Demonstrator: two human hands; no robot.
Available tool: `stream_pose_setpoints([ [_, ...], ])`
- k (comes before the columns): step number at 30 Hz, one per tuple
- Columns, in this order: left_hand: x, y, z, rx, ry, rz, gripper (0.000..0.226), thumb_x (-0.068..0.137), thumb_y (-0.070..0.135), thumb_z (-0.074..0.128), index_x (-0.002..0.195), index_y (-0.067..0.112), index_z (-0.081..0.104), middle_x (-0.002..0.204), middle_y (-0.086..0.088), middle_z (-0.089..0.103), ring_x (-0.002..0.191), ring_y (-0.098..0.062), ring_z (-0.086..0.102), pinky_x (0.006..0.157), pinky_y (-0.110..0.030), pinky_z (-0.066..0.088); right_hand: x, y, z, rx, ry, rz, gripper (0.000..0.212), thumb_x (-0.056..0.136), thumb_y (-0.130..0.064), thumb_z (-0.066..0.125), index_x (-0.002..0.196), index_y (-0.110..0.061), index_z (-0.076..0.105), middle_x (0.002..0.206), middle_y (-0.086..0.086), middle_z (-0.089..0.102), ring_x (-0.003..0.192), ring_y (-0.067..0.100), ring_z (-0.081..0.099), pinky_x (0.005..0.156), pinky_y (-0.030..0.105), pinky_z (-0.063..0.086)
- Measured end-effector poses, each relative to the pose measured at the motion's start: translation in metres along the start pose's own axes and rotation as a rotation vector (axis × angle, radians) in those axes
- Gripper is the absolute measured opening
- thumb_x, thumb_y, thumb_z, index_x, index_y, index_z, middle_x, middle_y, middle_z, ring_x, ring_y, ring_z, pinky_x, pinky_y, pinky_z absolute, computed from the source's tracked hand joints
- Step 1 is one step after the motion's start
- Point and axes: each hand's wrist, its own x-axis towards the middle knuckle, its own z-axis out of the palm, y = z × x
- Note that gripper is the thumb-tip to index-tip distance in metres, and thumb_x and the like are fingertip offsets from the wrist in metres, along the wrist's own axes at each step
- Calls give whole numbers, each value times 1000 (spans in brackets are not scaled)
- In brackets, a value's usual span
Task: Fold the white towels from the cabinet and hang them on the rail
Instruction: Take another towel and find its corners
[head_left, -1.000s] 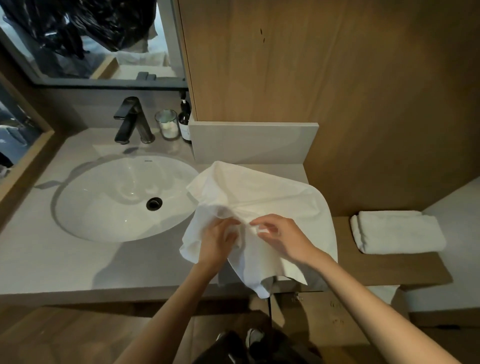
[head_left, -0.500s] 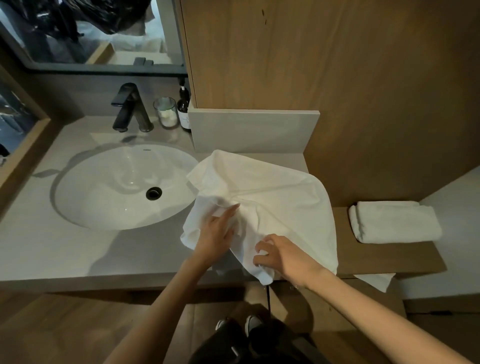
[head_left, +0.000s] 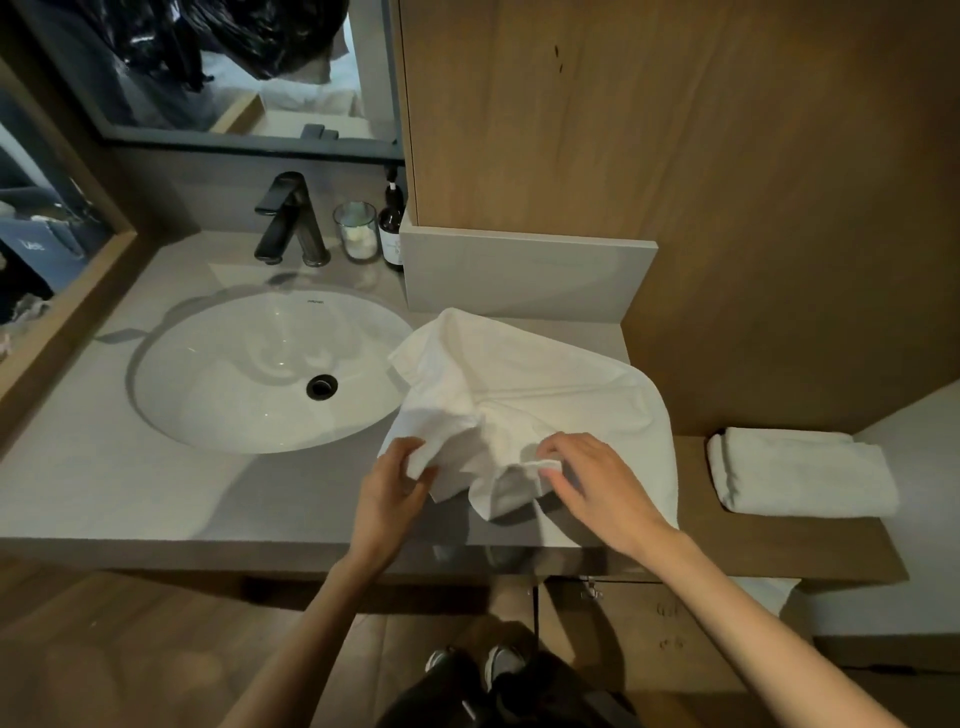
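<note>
A rumpled white towel (head_left: 540, 384) lies spread on the grey vanity counter (head_left: 104, 483), to the right of the sink. My left hand (head_left: 389, 488) grips the towel's near left corner between thumb and fingers. My right hand (head_left: 597, 483) pinches a bunched edge of the towel near its front middle. A second white towel (head_left: 805, 473), folded, rests on the wooden shelf (head_left: 779, 545) at the right. No rail is visible.
A white oval sink (head_left: 234, 374) with a black drain is set in the counter at left. Behind it stand a black faucet (head_left: 288, 218), a glass jar (head_left: 356, 228) and a dark bottle (head_left: 392, 223). A wooden cabinet wall (head_left: 675, 156) rises behind the towel.
My left hand moved from pressing on the towel to gripping its near left corner. My right hand lifted from the counter's front edge, bringing the hanging corner up onto the counter.
</note>
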Motion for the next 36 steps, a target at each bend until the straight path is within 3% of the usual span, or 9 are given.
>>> stream_pose_setpoints([
  [3,4,9,-4,-90,42,-55,17,92,21,63,109,23,62,89,8,67,76,-8,64,69,-36,58,2,-7,8,-151,-100,-77,34,95,-17,57,123,-34,53,126,-9,58,121,10,48,118,36,24],
  [6,17,19,-11,-61,35,-40,18,93,30,61,110,29,63,66,-5,60,53,-11,49,54,-31,43,5,-10,18,-357,-245,-163,58,87,-20,68,134,-42,43,127,-6,49,120,17,44,104,30,40],
  [8,24,31,-15,-64,-22,-25,13,98,28,52,104,27,63,63,6,62,56,-2,51,56,-21,41,6,-11,20,-362,-256,-148,53,89,-30,66,134,-43,42,125,-6,44,113,16,41,95,28,44],
  [11,32,54,-21,-23,-58,25,24,102,20,44,102,24,67,85,19,68,79,9,59,69,-9,43,10,-12,21,-227,-216,-98,29,96,-45,49,124,-41,50,124,-7,44,109,14,39,98,35,39],
  [14,41,72,-24,18,-51,69,27,100,23,49,77,28,60,68,11,61,62,4,52,59,-17,39,16,-7,10,-114,-162,-135,14,98,-44,45,106,-40,56,110,-10,51,101,12,39,92,35,32],
  [20,67,117,-21,-208,-41,49,14,93,20,63,85,15,52,54,14,55,52,-3,49,54,-14,35,38,-25,-51,339,39,-120,21,98,-53,43,106,-44,59,108,-22,63,105,12,58,93,38,46],
  [24,80,159,-19,-323,-78,109,20,87,19,71,84,3,60,63,2,68,60,-8,64,57,-19,48,50,-51,-102,306,165,-257,10,95,-37,57,100,-37,66,88,-19,66,83,11,63,71,24,48],
  [31,100,206,-11,-502,-61,153,15,85,10,70,73,6,62,55,9,64,53,3,54,52,-13,41,66,-61,-155,203,268,-282,19,88,-43,66,91,-24,67,73,-9,65,72,13,61,78,37,45],
  [36,110,223,-3,-487,-50,212,15,90,13,65,79,2,65,62,4,62,56,3,51,54,-12,39,72,-62,-177,209,268,-234,23,83,-42,71,86,-21,61,59,-2,63,57,16,59,69,21,36],
])
